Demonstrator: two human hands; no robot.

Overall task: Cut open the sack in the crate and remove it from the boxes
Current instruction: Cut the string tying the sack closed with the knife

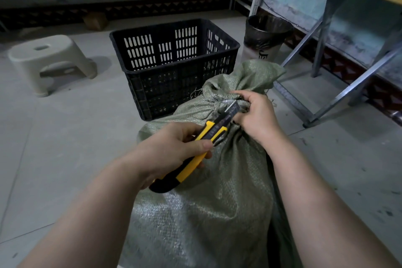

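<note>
A grey-green woven sack (208,206) stands upright in front of me, its neck tied shut and its top flared above the tie. My right hand (256,115) grips the gathered neck. My left hand (171,150) holds a yellow and black utility knife (191,154) with the blade out, the tip resting at the tie on the neck beside my right fingers. What the sack stands in is hidden by the sack and my arms. A black slotted plastic crate (174,65) stands on the floor just behind the sack, and it looks empty.
A beige plastic step stool (50,59) sits on the floor at the left. A metal bin (265,35) stands right of the crate. Metal shelving legs (322,35) and a yellow-edged shelf fill the right side. The floor is grey tile.
</note>
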